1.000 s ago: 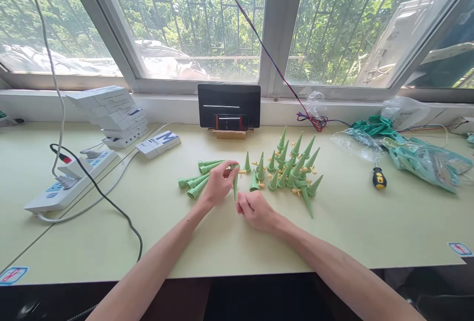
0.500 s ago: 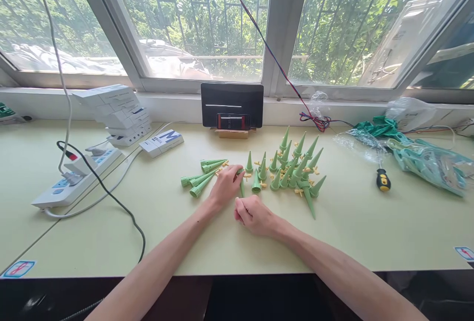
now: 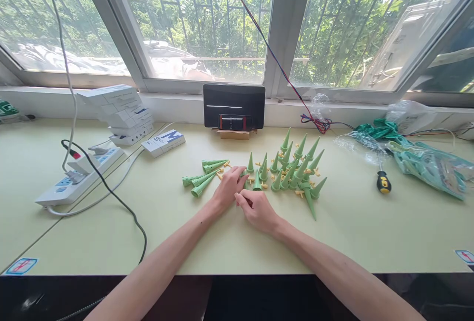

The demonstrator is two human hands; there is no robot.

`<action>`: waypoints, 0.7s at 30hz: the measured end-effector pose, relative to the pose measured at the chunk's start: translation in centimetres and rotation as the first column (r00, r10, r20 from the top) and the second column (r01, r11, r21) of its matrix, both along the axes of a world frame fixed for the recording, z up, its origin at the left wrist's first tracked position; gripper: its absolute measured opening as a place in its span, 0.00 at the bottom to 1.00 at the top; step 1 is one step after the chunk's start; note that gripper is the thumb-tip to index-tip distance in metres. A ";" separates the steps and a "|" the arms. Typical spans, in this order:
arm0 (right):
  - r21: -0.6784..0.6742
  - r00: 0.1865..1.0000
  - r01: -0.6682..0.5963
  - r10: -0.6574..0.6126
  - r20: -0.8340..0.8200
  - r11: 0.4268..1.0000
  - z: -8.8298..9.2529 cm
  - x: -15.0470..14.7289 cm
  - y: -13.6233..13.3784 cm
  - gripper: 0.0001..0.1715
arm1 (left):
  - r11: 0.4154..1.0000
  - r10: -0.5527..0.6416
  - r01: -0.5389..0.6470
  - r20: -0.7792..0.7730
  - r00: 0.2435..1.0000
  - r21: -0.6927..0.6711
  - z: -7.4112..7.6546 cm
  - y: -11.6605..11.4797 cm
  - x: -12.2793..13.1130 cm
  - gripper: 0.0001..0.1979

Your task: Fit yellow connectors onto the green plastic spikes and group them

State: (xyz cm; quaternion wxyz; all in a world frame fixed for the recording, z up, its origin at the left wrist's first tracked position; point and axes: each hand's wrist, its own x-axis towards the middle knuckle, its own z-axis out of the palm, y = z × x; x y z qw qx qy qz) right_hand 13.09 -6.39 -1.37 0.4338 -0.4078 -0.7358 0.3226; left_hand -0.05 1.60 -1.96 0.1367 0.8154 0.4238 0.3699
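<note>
My left hand [image 3: 230,186] is closed around a green plant watering spike [image 3: 243,173], of which only a bit shows between the fingers. Just below and to the right, my right hand [image 3: 257,208] is curled shut with its fingertips against or very close to the left hand; whatever it pinches is hidden. Several hollow green spikes [image 3: 202,185] lie to the left of my hands, with small yellow valves [image 3: 226,163] by their tips. On the right stands a cluster of green spikes [image 3: 298,173] with yellow valves at their bases; one spike [image 3: 309,202] points toward me.
A tablet [image 3: 234,99] with a phone [image 3: 235,122] before it leans at the window. On the left are a power strip [image 3: 79,178], stacked white boxes [image 3: 122,113] and a black cable [image 3: 122,205]. A screwdriver [image 3: 383,181] and plastic bags [image 3: 429,165] lie right.
My right hand has moved up against the left hand. The spike in my left hand, visible below its fingers before, is now mostly hidden. The view has shifted slightly.
</note>
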 end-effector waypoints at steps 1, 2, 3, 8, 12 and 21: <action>0.003 1.000 0.003 -0.003 -0.002 1.000 0.1 0.0 0.0 0.21 | 1.000 -0.004 0.004 0.001 1.000 -0.003 0.1 0.0 0.0 0.09; 0.007 1.000 0.007 -0.007 -0.005 1.000 0.1 0.0 0.0 0.20 | 1.000 -0.009 0.009 0.003 1.000 0.000 0.2 0.0 0.0 0.09; 0.009 1.000 0.013 -0.013 -0.009 1.000 0.2 0.1 -0.1 0.19 | 1.000 -0.016 0.016 0.005 1.000 0.005 0.3 -0.1 0.0 0.09; -0.020 0.999 0.035 -0.036 -0.039 0.999 0.4 0.0 -0.1 0.13 | 0.999 -0.024 0.021 0.072 0.997 0.041 1.0 -0.3 -0.3 0.10; -0.031 0.997 0.070 -0.071 -0.037 0.997 0.2 0.0 -0.1 0.20 | 0.996 0.010 -0.024 0.166 0.986 0.085 1.7 -0.1 -0.9 0.11; -0.031 0.999 0.040 -0.040 0.007 0.999 -0.2 0.1 0.1 0.26 | 0.995 0.046 -0.062 0.181 0.982 0.083 1.1 0.6 -1.5 0.12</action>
